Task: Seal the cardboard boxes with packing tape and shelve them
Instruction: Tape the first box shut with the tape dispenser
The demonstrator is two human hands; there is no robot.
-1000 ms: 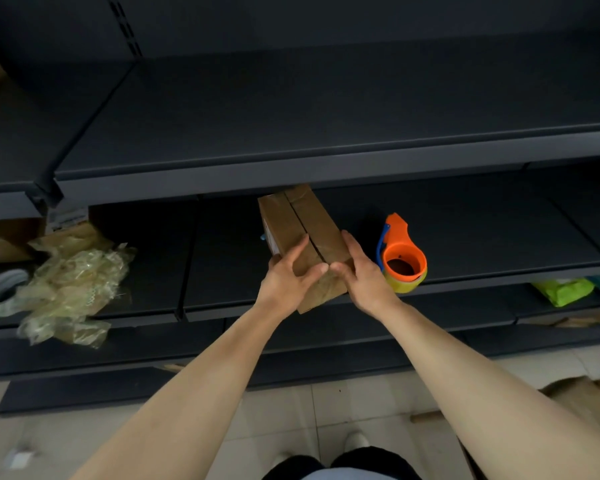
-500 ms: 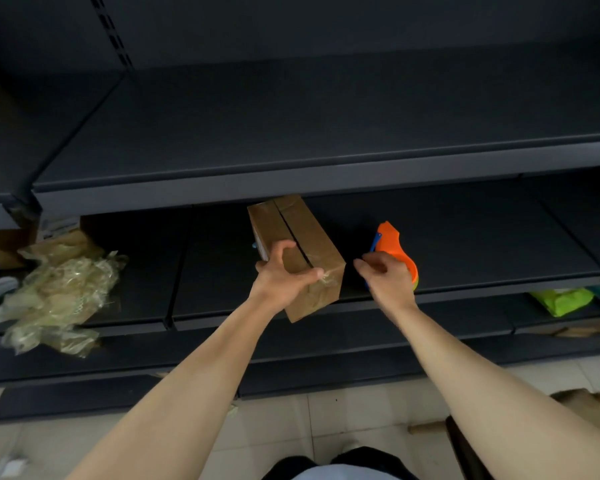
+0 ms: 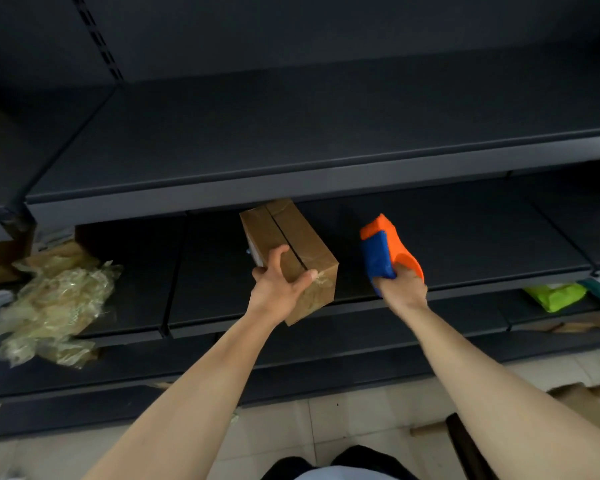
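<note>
- Cardboard box [image 3: 293, 242] lies on the middle shelf [image 3: 465, 237], about mid-width, skewed to the front edge. Its near corner hangs over that edge and its far end is tucked under the upper shelf [image 3: 291, 133].
- The box's top flaps are down, with a dark seam showing along the length. There is shiny clear tape on the near end face.
- Left hand [image 3: 278, 287] clamps the near left end of the box. The thumb lies across the top by the near edge, the index finger is laid up the top, and the other fingers are curled down the left side.
- Right hand [image 3: 404, 289] is wrapped tight round the orange-and-blue tape dispenser [image 3: 383, 249], which points up and away.
- The dispenser is right of the box and not touching it, over the front part of the same shelf. Can't tell whether it rests on the shelf or is lifted.
- Crumpled clear plastic wrap [image 3: 54, 306] sits at the shelf's left end, spilling over the front edge.
- Green packet [image 3: 555, 296] is on the lower shelf, far right.
- Loose cardboard [image 3: 579, 400] lies on the tiled floor, bottom right.
</note>
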